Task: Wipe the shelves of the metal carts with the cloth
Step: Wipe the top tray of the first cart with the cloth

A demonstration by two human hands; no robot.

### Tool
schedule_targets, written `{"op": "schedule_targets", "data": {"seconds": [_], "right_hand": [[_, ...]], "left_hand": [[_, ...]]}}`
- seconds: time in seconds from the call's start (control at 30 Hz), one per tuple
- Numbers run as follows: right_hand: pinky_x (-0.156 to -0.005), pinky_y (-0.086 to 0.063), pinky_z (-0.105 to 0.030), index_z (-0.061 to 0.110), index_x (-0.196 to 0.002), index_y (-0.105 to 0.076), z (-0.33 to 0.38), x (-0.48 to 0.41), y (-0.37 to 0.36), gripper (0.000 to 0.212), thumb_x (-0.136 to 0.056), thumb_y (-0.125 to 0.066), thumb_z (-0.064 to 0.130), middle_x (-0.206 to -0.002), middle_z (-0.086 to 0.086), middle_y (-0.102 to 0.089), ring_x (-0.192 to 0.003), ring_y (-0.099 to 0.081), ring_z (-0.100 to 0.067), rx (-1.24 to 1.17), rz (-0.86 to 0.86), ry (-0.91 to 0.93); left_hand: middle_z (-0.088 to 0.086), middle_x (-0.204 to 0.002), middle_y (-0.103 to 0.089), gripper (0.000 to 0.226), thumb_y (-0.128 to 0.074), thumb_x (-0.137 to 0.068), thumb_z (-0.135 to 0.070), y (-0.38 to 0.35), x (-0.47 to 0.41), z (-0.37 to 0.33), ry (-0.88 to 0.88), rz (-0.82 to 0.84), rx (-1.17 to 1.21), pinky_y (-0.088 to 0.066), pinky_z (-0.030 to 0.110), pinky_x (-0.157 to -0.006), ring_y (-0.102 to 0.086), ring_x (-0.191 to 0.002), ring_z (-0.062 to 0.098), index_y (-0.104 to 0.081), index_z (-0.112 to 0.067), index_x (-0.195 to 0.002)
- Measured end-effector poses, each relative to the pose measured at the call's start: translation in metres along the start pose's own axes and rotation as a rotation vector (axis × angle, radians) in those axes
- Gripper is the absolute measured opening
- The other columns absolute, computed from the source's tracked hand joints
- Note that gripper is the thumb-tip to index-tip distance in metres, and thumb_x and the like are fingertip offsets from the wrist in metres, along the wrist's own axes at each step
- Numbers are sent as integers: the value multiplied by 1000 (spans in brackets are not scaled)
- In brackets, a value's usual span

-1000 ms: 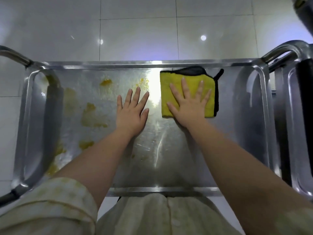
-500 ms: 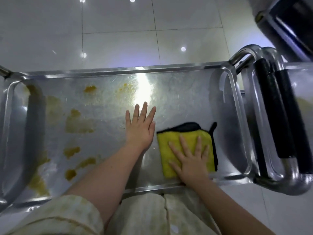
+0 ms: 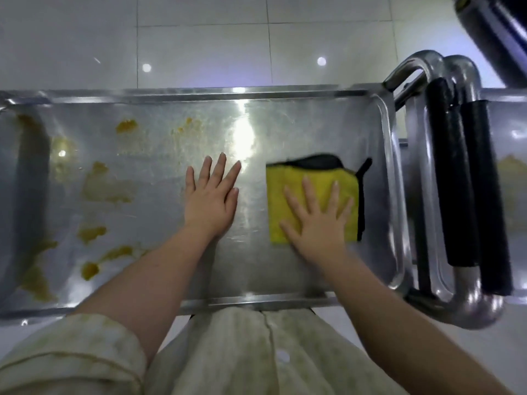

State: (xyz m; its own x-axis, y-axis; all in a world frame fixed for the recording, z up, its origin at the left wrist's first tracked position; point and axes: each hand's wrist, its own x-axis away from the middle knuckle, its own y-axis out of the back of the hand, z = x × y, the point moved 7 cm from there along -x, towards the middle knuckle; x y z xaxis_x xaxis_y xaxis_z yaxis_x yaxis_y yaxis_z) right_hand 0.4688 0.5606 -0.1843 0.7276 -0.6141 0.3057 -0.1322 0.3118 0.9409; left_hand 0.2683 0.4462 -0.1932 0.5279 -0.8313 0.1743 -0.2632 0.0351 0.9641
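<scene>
While the right hand lies flat with fingers spread on the yellow cloth, pressing rather than gripping it, the cloth has shifted; half a second ago it sat nearer the body than the left hand; now it lies level with that hand, just to its right, edges blurred; left hand unmoved, flat on the bare shelf, fingers straight, holding nothing; orange-brown stains left of the left hand, untouched; judged: back-and-forth strokes cover the right part only; the soiled part remains.
</scene>
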Motion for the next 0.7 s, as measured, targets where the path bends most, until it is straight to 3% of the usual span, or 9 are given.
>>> {"op": "schedule_targets", "data": {"seconds": [0.1, 0.17, 0.27, 0.33, 0.4, 0.5, 0.6, 0.7], "right_hand": [[-104, -7, -78, 46, -152, -16, 3, 110, -33, 68, -90, -25, 73, -164, 3, -9, -143, 0, -54, 18, 73, 75], [-104, -8, -78, 47, -151, -17, -1, 128, -39, 66, -91, -24, 74, -164, 4, -10, -143, -2, -54, 14, 111, 92], [-106, 0, -76, 54, -149, -2, -12, 69, -17, 65, -89, -19, 75, -163, 10, -2, -143, 9, -53, 29, 33, 81], [-106, 12, -73, 59, -145, 12, -27, -4, 6, 66, -86, -11, 78, -161, 14, 10, -141, 21, -49, 20, -3, 13], [-104, 20, -70, 59, -144, 13, -51, -80, 34, 67, -84, -11, 79, -160, 15, 17, -141, 24, -47, -8, 13, -83], [-105, 17, -71, 58, -145, 10, -75, -151, 60, 68, -86, -16, 78, -161, 14, 17, -141, 25, -46, -74, 61, -193], [-106, 14, -71, 55, -146, 13, -78, -153, 62, 69, -86, -13, 79, -161, 12, 17, -142, 23, -46, -60, 46, -227], [-107, 15, -70, 55, -145, 14, -79, -97, 46, 70, -86, -16, 78, -161, 13, 19, -142, 25, -45, -50, 50, -211]], "left_hand": [[0, -162, -14, 53, -19, -100, -44, 0, 0, 0, -2, -6, -3, 1, 54, -117, -7, -149, 29, -14, -38, -153], [0, -163, -13, 54, -17, -100, -45, -1, -1, -1, 0, 2, -14, 1, 55, -117, -7, -149, 29, -13, -37, -153], [1, -163, -14, 55, -18, -99, -45, 1, -2, -1, 11, 11, -11, 0, 55, -117, -8, -149, 30, -16, -36, -153], [1, -163, -13, 55, -17, -99, -45, 2, -2, -1, 15, 16, -16, 0, 55, -117, -7, -149, 30, -15, -35, -154], [1, -163, -11, 56, -16, -99, -45, 3, -1, -2, 10, 18, -16, 2, 55, -118, -5, -150, 29, -14, -35, -154], [1, -163, -11, 56, -16, -99, -45, 3, 0, 0, 8, 8, -28, 2, 54, -118, -5, -150, 29, -13, -34, -154], [0, -162, -12, 55, -17, -99, -45, 3, 1, -1, 10, 5, -25, 3, 53, -118, -6, -150, 28, -15, -35, -153], [0, -162, -13, 55, -17, -99, -45, 3, 1, -1, 20, 21, -12, 3, 52, -118, -7, -149, 28, -14, -37, -153]]}}
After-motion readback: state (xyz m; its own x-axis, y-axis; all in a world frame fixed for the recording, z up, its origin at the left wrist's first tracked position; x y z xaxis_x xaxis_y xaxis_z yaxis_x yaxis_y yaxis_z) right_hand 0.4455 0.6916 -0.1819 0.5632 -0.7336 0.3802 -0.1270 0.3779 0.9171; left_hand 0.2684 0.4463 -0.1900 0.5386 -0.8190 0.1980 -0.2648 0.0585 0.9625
